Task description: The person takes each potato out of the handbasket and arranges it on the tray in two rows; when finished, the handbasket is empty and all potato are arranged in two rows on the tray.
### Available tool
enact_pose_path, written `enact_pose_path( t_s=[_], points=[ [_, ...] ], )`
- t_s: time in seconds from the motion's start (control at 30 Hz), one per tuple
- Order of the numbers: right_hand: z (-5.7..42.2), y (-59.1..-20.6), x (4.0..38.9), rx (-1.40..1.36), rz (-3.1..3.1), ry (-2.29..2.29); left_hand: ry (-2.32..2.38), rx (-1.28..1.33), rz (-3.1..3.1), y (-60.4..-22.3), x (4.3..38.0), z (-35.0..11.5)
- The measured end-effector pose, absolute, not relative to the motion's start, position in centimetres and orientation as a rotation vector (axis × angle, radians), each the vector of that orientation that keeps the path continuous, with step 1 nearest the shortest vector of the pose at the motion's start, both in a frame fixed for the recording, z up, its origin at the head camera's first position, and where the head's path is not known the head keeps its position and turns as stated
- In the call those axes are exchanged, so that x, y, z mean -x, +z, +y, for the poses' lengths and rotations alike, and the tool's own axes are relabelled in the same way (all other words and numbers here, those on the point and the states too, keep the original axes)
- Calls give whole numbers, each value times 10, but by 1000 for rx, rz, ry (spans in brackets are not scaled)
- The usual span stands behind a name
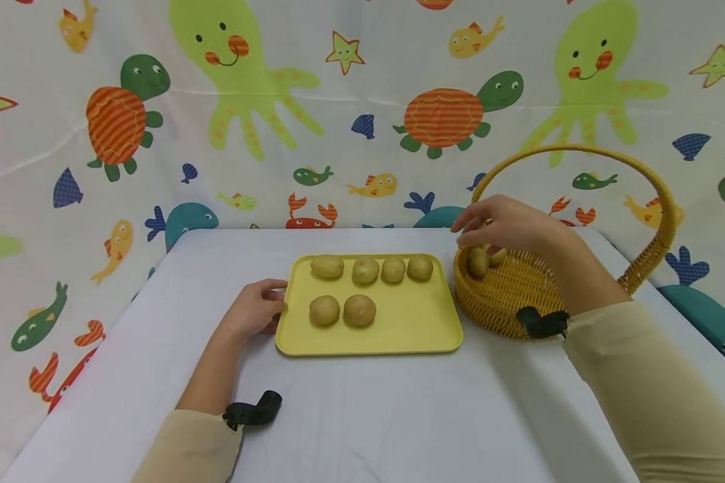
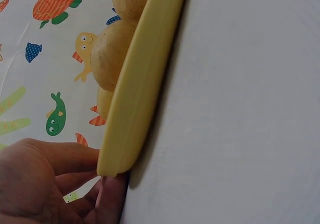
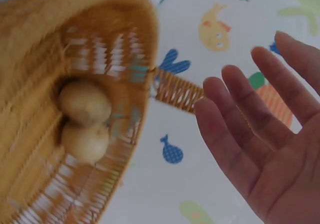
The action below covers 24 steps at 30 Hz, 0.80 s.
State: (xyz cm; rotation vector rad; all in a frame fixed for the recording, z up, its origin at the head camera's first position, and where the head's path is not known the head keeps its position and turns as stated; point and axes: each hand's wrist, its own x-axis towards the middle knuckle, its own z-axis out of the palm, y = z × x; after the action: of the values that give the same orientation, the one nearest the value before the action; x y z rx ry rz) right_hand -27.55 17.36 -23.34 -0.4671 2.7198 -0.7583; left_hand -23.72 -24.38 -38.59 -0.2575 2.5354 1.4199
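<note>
My left hand [image 1: 256, 310] pinches the left edge of a yellow tray [image 1: 411, 329], its fingers at the rim. In the left wrist view the tray's side [image 2: 142, 84] runs up from those fingers. Several potatoes [image 1: 359, 310] lie on the tray, a row at the back and two in front. Over the left rim of a wicker basket [image 1: 489, 305] hovers my right hand [image 1: 510, 221]. The right wrist view shows this hand's palm and extended fingers [image 3: 232, 139] with nothing in them. Two potatoes [image 3: 85, 103] rest together inside the basket.
The basket's tall arched handle [image 1: 661, 235] rises on the right, close to my right forearm. A white cloth [image 1: 362, 416] covers the table. Behind it hangs a curtain printed with sea animals [image 1: 362, 100].
</note>
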Motion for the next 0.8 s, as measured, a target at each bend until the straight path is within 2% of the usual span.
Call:
enact_pose_path(
  t_s=[0.4,0.8],
  points=[
    [189,-226,289,539,2689,-524,1434,246,2547,-387,231,-243],
    [204,-245,312,461,2686,-493,1427,259,2540,-385,232,-241]
  ],
)
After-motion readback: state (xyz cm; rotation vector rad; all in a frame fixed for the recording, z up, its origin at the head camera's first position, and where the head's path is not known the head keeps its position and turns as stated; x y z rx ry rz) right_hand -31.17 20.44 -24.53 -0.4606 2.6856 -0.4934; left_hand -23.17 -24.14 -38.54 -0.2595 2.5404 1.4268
